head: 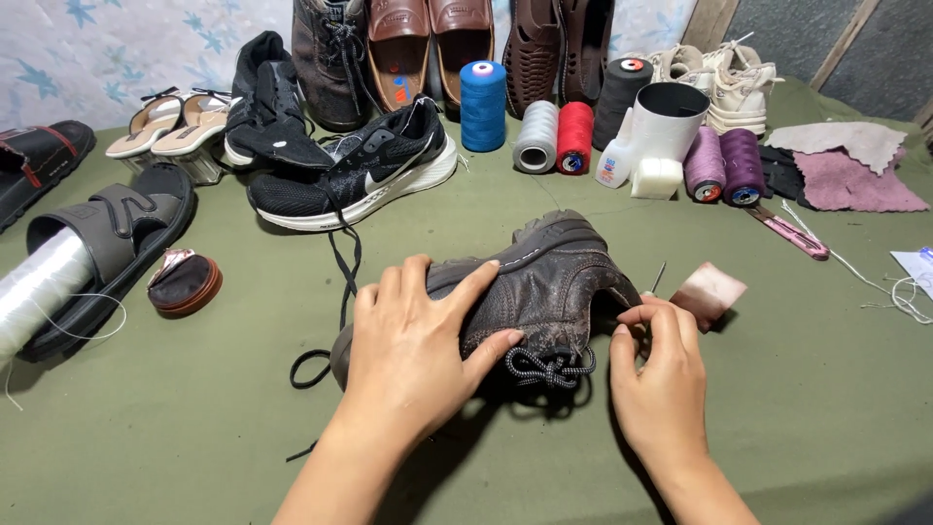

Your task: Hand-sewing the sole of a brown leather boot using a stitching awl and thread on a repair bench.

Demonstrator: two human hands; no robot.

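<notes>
- A clear roll of thread [34, 290] lies stuffed in a grey sandal [107, 248] at the far left of the green table [194, 437].
- The left hand [413, 345], fingers spread, presses down on a worn brown hiking shoe [544, 282] lying on its side at the table's centre; should that grip ease, the shoe could roll.
- The right hand [661, 374] pinches at the shoe's heel, where a needle [658, 278] shows just beside the fingertips; a slip there risks a pricked finger.
- Behind, thread spools stand in a row: blue [483, 105], grey [535, 136], red [574, 137], black [620, 97], two purple [724, 165].
- A small white glue bottle [614, 156] with a blue-and-red label leans against a white cup [669, 122].
</notes>
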